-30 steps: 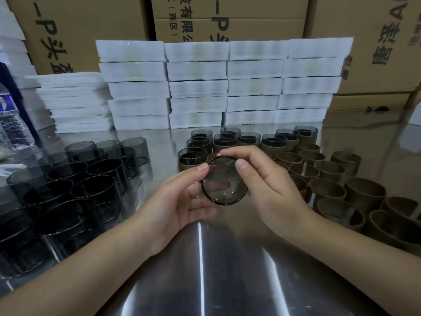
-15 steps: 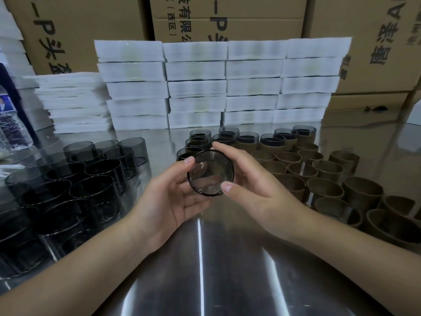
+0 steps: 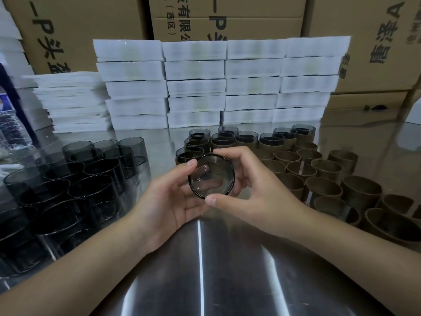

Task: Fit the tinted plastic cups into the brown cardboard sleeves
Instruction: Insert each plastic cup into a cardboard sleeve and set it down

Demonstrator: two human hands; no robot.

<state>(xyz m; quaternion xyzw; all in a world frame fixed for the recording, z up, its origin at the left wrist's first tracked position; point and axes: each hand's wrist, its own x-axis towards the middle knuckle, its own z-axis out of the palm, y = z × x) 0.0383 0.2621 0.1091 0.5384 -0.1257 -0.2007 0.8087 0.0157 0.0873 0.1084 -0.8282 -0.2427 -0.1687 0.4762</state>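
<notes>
One tinted cup [image 3: 211, 176] between left hand [image 3: 166, 201], right hand [image 3: 257, 190], carton [image 3: 250, 14] (marked "西区")

On the tabletop [image 3: 205, 281], a group of loose cups [image 3: 68, 185] stands at the left and a group of empty sleeves [image 3: 323, 185] at the right, well apart. Between them, farther back and touching the sleeves' far rows, stand the cups already in sleeves [image 3: 246, 139]. In front of those, above the middle of the tabletop, one held cup [image 3: 211, 176] sits end-on to the person, gripped between the left hand [image 3: 168, 201] and the right hand [image 3: 257, 190]. Stacked trays [image 3: 221, 87] line the far edge, with a lower stack [image 3: 70, 101] just to their left and cartons [image 3: 227, 17] behind them. A bottle [image 3: 11, 128] stands at the far left.
</notes>
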